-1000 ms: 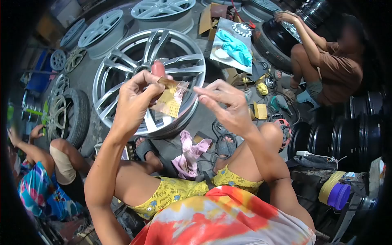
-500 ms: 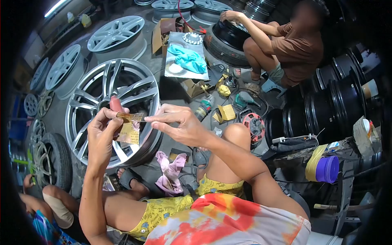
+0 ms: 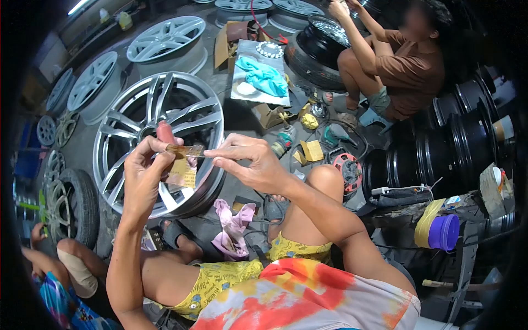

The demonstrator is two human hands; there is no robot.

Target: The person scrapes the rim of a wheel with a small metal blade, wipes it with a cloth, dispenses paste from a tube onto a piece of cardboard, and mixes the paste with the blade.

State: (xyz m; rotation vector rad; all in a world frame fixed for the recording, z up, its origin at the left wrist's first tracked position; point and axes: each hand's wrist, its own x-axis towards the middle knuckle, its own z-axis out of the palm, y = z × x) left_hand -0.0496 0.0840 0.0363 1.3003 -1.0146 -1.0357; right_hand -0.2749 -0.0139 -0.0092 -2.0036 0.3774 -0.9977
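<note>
My left hand (image 3: pixel 144 168) is closed, pinching a creased piece of sandpaper (image 3: pixel 182 172) with print on its yellowish back. A brown, shiny folded strip runs along the paper's top edge. A reddish-pink rounded object (image 3: pixel 164 132) sticks up behind the left fingers; its lower part is hidden, so I cannot tell its kind. My right hand (image 3: pixel 250 162) pinches the strip's right end between thumb and fingertips. Below and behind both hands lies a silver multi-spoke wheel rim (image 3: pixel 190 116), face up and tilted.
A co-worker (image 3: pixel 404 71) sits at a black rim on a tire. A board (image 3: pixel 240 94) carries a teal cloth. Power tools (image 3: pixel 285 138) and cords litter the floor beside a pink cloth (image 3: pixel 233 231). Black rims (image 3: pixel 421 148) line the right; a purple tub (image 3: pixel 443 232) stands nearer.
The view has shifted slightly, moving the scene right and up. My right fingers now meet the strip's end, and the strip lies flatter. The co-worker's hands have risen from the rim.
</note>
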